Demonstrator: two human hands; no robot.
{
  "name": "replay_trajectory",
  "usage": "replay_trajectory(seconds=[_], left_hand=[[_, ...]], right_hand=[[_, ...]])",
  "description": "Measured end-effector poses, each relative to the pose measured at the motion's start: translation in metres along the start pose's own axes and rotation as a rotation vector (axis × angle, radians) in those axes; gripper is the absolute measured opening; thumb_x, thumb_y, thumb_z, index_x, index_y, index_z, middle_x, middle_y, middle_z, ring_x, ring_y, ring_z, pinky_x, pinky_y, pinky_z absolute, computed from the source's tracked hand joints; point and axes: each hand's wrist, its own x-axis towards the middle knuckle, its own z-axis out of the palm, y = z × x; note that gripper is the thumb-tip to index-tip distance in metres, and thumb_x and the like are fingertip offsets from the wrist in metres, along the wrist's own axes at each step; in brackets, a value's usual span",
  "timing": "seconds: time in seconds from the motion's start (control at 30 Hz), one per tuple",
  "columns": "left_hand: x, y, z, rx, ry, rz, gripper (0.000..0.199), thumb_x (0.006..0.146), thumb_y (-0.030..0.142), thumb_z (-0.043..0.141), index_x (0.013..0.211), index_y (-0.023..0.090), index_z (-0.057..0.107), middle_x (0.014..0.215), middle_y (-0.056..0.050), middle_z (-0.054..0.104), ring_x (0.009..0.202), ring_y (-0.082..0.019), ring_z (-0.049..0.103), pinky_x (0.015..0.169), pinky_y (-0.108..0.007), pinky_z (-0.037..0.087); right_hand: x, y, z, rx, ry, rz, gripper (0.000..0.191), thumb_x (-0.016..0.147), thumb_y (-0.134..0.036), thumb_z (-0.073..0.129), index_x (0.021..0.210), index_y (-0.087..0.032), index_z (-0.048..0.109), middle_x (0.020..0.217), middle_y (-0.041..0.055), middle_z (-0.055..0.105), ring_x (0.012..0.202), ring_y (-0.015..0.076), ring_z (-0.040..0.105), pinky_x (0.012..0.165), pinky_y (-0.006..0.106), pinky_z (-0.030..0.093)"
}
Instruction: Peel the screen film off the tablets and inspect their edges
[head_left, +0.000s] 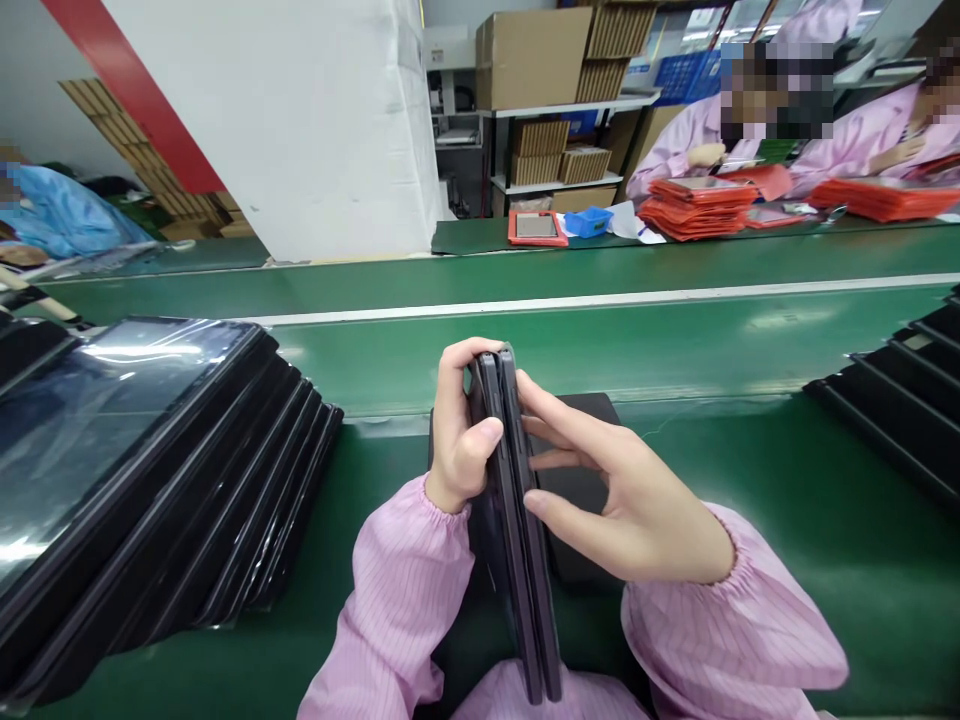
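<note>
A black folded tablet case stands on edge in front of me, its two thin dark halves side by side with a narrow gap between them. My left hand is closed around its upper left side, thumb on the near edge and fingers over the far top. On the other side, my right hand rests its fingertips against the right half, its thumb at the near edge. Beneath and behind the hands, a flat black piece lies on the green bench; much of it is hidden.
At left is a tall leaning stack of black cases with glossy screens. Another black stack is at right. Across the green belt, co-workers in pink sit by red stacks. A blue tray is nearby.
</note>
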Motion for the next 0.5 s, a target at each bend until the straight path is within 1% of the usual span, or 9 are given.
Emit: replay_trajectory(seconds=[0.03, 0.13, 0.2, 0.27, 0.37, 0.43, 0.5], left_hand=[[0.000, 0.000, 0.000, -0.059, -0.002, -0.018, 0.060, 0.084, 0.072, 0.036, 0.126, 0.030, 0.042, 0.117, -0.007, 0.055, 0.085, -0.022, 0.061, 0.072, -0.037, 0.052], [-0.001, 0.001, 0.001, -0.212, -0.001, -0.060, 0.056, 0.081, 0.068, 0.045, 0.124, 0.030, 0.046, 0.114, -0.006, 0.054, 0.076, -0.018, 0.056, 0.066, -0.034, 0.051], [0.000, 0.001, 0.001, -0.297, 0.005, -0.064, 0.055, 0.080, 0.064, 0.050, 0.123, 0.030, 0.048, 0.112, -0.004, 0.054, 0.072, -0.015, 0.052, 0.062, -0.031, 0.050], [0.001, 0.001, 0.001, -0.376, 0.014, -0.056, 0.052, 0.079, 0.059, 0.054, 0.122, 0.028, 0.051, 0.109, -0.004, 0.053, 0.072, -0.014, 0.050, 0.062, -0.028, 0.049], [0.001, 0.002, 0.002, -0.469, 0.026, -0.062, 0.051, 0.078, 0.054, 0.058, 0.121, 0.027, 0.055, 0.109, -0.004, 0.053, 0.082, -0.016, 0.053, 0.069, -0.028, 0.051], [0.000, 0.005, 0.004, -0.524, 0.020, -0.085, 0.050, 0.077, 0.051, 0.061, 0.121, 0.028, 0.056, 0.112, -0.004, 0.053, 0.093, -0.019, 0.053, 0.077, -0.030, 0.052], [0.000, 0.008, 0.005, -0.603, -0.004, -0.112, 0.048, 0.077, 0.048, 0.062, 0.121, 0.029, 0.056, 0.115, -0.004, 0.052, 0.098, -0.021, 0.053, 0.079, -0.032, 0.053]], right_hand=[[0.000, 0.000, 0.001, 0.000, 0.005, -0.002, 0.082, 0.086, -0.007, 0.061, 0.157, -0.030, 0.027, 0.158, 0.0045, 0.039, 0.131, 0.0273, 0.056, 0.091, 0.035, 0.063], [0.002, -0.001, 0.002, 0.003, 0.046, 0.001, 0.072, 0.089, -0.005, 0.054, 0.155, -0.028, 0.035, 0.155, 0.0050, 0.045, 0.129, 0.0248, 0.059, 0.091, 0.033, 0.063], [0.003, 0.000, 0.004, -0.009, 0.071, -0.004, 0.067, 0.090, -0.006, 0.052, 0.153, -0.025, 0.038, 0.151, 0.0068, 0.050, 0.127, 0.0235, 0.060, 0.093, 0.032, 0.062], [0.005, 0.001, 0.004, -0.031, 0.093, -0.021, 0.064, 0.089, -0.007, 0.053, 0.151, -0.021, 0.041, 0.146, 0.0087, 0.055, 0.124, 0.0224, 0.062, 0.097, 0.034, 0.059], [0.006, 0.004, 0.005, -0.054, 0.145, -0.035, 0.064, 0.087, -0.009, 0.057, 0.148, -0.020, 0.043, 0.141, 0.0099, 0.057, 0.119, 0.0209, 0.063, 0.098, 0.034, 0.057], [0.007, 0.007, 0.006, -0.043, 0.181, -0.029, 0.066, 0.086, -0.012, 0.059, 0.149, -0.019, 0.040, 0.137, 0.0112, 0.057, 0.113, 0.0204, 0.064, 0.096, 0.035, 0.057], [0.009, 0.011, 0.007, -0.005, 0.204, -0.025, 0.068, 0.086, -0.016, 0.060, 0.150, -0.018, 0.038, 0.131, 0.0125, 0.056, 0.108, 0.0209, 0.063, 0.095, 0.037, 0.056]])
